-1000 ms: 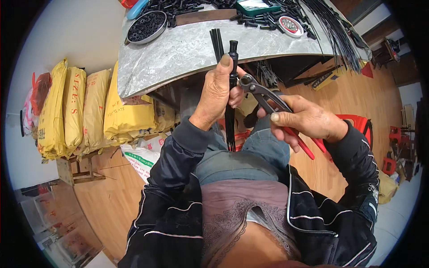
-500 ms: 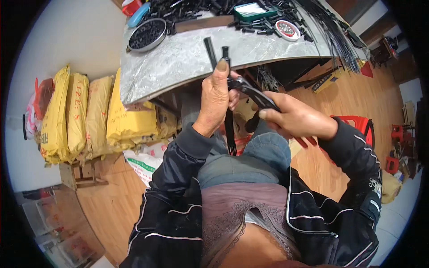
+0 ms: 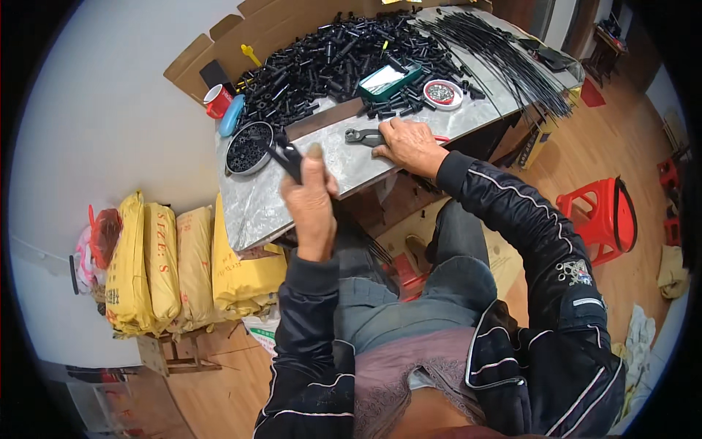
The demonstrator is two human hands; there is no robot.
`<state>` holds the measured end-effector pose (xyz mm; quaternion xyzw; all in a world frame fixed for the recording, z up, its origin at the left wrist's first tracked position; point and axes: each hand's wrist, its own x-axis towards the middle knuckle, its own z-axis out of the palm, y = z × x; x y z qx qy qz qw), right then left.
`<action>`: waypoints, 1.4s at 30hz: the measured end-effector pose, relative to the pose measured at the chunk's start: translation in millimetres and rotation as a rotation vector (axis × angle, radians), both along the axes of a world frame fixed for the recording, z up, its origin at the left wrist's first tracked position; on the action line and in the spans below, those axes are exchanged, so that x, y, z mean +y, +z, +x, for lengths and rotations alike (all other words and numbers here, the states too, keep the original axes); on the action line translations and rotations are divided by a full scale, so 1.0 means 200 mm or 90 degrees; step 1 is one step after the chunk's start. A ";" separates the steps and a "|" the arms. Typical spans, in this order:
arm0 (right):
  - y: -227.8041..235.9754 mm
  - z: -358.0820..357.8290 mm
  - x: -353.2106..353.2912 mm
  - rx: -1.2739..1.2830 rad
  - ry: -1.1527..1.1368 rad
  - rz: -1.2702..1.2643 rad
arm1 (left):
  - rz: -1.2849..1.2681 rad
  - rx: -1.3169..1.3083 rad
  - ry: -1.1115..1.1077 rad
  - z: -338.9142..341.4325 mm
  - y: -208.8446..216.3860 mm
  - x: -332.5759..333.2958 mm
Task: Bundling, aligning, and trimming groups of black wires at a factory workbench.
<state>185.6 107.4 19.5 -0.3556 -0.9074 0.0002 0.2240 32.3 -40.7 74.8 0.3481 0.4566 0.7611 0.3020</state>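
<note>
My left hand (image 3: 311,208) is closed, thumb up, around several thin black rods (image 3: 291,162) in front of the table's near edge. A dark end piece sits at their upper end, blurred by motion. On the tabletop to the right, my right hand (image 3: 415,146) is wrapped round a pair of pincers (image 3: 358,136). Their dark jaws point left and a bit of red handle shows beyond the hand. Close to the rods' upper end stands a round grey bowl (image 3: 268,157) of small black rings.
A large heap of short black tubular parts (image 3: 329,62) covers the back of the grey table (image 3: 256,216). Behind my right hand are a green tray (image 3: 369,94) and a dish of small metal pieces (image 3: 441,93). Long black rods (image 3: 504,62) overhang the right edge. A red stool (image 3: 596,219) stands right.
My hands have separated. The pincers have gone from the rods to the tabletop with my right hand, while my left hand has moved left and lower with the rods. The view has shifted.
</note>
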 end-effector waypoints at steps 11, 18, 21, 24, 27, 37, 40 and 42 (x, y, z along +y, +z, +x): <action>-0.01 0.37 -0.79 0.513 0.209 -1.012 | 0.125 -0.498 -0.052 -0.34 -0.01 -0.02; 0.02 0.79 -0.68 0.951 -0.053 -0.627 | -0.239 -0.581 -0.360 0.37 -0.39 -0.28; 0.03 0.83 -0.64 0.760 -0.162 -0.541 | -0.407 -0.401 -0.592 0.49 -0.32 -0.34; -0.09 0.67 -0.68 0.608 -0.110 -0.635 | -0.002 0.216 -0.311 0.51 -0.20 -0.24; -0.28 0.44 -0.69 0.388 0.059 -0.254 | 0.099 0.306 -0.229 0.51 -0.11 -0.18; -0.25 0.23 -0.82 0.283 -0.048 -0.501 | -0.097 0.247 -0.145 0.32 -0.18 -0.24; -0.14 0.25 -0.78 0.569 0.066 -0.674 | -0.076 0.312 -0.195 0.24 -0.21 -0.26; -0.08 0.26 -0.75 0.510 0.094 -0.605 | -0.071 0.297 -0.187 0.22 -0.22 -0.26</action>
